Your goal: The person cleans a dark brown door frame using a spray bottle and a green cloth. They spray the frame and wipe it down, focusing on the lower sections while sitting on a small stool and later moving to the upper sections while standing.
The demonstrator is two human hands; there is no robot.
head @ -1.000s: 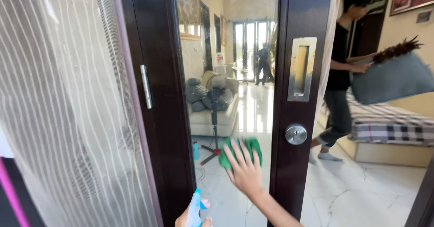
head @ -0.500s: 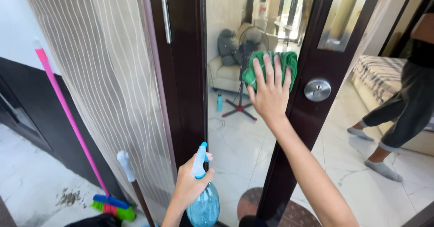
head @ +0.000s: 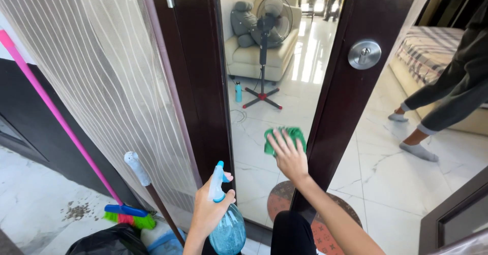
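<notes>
My right hand [head: 288,156] presses a green cloth [head: 284,139] flat against the glass panel [head: 269,57] of a dark wooden door, low on the pane beside the door's right stile. My left hand [head: 208,212] grips a blue spray bottle [head: 226,224] by its neck, held upright below the pane near the door's left stile. A round silver door knob [head: 364,54] sits on the stile above the cloth.
A pink-handled broom [head: 66,138] with a green and blue head leans left beside a striped curtain [head: 101,82]. Another stick handle [head: 147,184] stands by it. Through the glass are a standing fan [head: 267,36] and sofa [head: 254,57]. Another person's legs [head: 442,102] stand right, near a bed.
My right hand has slid the green cloth down the glass from beside the knob to well below it. The view has tilted lower; the spray bottle stays in my left hand.
</notes>
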